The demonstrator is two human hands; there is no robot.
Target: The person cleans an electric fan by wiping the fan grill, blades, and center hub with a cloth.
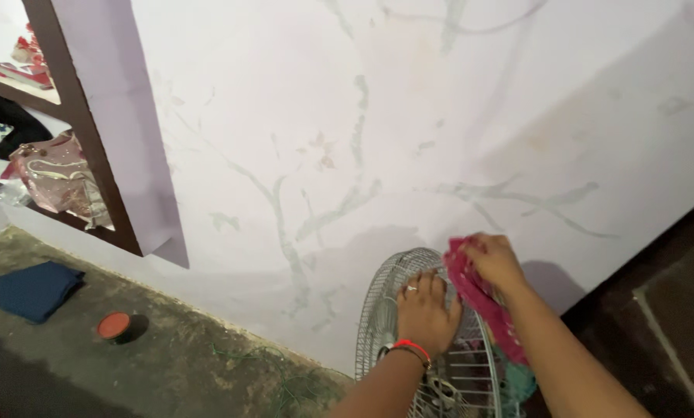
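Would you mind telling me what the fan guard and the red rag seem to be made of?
The fan guard looks like thin metal wire with a pale, slightly shiny finish: fine radial spokes and rings. The red rag in the right hand looks like soft woven cloth: it folds and drapes limply.

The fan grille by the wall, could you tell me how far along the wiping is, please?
Nothing looks finished yet. In hand: the left hand rests flat on the fan grille, while the right hand presses a pink cloth at its top rim. The lower grille remains; whether it is clean cannot be told.
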